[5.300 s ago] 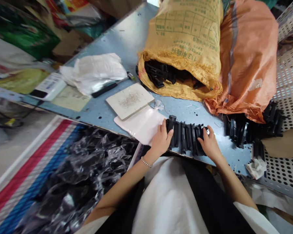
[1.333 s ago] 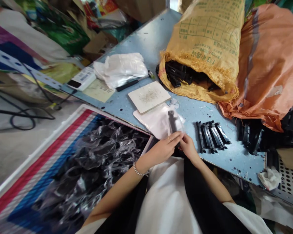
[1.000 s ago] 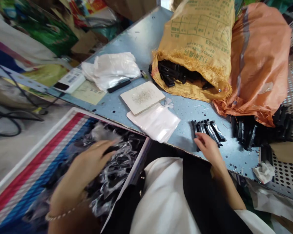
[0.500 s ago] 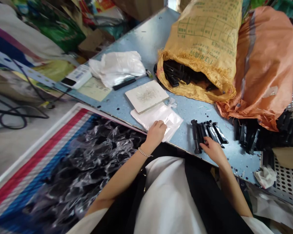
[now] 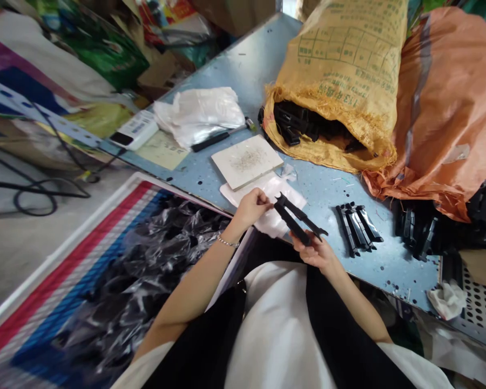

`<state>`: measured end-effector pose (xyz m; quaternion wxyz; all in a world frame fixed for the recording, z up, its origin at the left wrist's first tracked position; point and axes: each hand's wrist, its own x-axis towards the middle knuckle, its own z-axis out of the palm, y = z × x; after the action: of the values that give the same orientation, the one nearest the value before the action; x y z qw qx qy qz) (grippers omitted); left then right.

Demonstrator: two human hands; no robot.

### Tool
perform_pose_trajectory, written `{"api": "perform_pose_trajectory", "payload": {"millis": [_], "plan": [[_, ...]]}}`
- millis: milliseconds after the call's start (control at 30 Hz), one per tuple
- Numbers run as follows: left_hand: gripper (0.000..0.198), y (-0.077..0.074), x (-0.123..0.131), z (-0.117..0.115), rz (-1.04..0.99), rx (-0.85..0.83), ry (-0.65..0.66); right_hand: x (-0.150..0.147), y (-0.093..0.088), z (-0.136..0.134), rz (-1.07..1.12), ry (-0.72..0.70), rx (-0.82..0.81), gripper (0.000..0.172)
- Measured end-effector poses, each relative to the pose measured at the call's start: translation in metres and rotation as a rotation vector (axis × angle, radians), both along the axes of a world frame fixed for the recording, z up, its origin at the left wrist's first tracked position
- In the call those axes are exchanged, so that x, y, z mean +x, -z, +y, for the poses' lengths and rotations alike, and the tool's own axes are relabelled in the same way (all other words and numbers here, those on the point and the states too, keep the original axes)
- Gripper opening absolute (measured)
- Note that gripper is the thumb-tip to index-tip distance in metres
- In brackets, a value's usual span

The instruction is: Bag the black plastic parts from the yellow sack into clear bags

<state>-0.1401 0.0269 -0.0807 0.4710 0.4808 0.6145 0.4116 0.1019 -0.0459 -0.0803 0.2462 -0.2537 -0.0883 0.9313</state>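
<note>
My right hand (image 5: 316, 252) grips two long black plastic clips (image 5: 297, 219) and holds them above the table's near edge, pointing toward the clear plastic bags (image 5: 267, 208). My left hand (image 5: 251, 206) pinches the top clear bag of that stack, fingers closed on its film. A small row of black clips (image 5: 358, 227) lies on the blue table (image 5: 235, 70) to the right of my right hand.
A yellow woven sack (image 5: 340, 75) with black clips spilling from its mouth lies at the back, an orange sack (image 5: 449, 102) beside it. More black clips (image 5: 429, 227) are heaped at right. A white pad (image 5: 247, 160) and a black pen (image 5: 214, 139) lie behind the bags. A bin of bagged parts (image 5: 146, 281) stands at lower left.
My right hand has lifted two clips off the row and carried them left toward the bags. My left hand has closed on the top bag.
</note>
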Motion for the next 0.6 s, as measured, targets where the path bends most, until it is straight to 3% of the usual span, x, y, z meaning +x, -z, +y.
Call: {"api": "perform_pose_trajectory", "payload": {"millis": [200, 333, 400, 600], "plan": [[0.006, -0.003, -0.007, -0.010, 0.201, 0.148, 0.101, -0.007, 0.014, 0.001, 0.163, 0.052, -0.131, 0.037], [0.030, -0.005, -0.010, -0.012, 0.637, 0.368, 0.230, -0.012, 0.018, 0.004, 0.122, 0.061, -0.208, 0.034], [0.036, -0.005, -0.011, -0.013, 0.757, 0.409, 0.243, -0.017, 0.020, 0.005, 0.120, 0.092, -0.210, 0.033], [0.058, -0.016, 0.012, -0.041, 0.600, 0.540, 0.354, -0.026, 0.019, 0.007, 0.122, 0.187, -0.057, 0.037]]}}
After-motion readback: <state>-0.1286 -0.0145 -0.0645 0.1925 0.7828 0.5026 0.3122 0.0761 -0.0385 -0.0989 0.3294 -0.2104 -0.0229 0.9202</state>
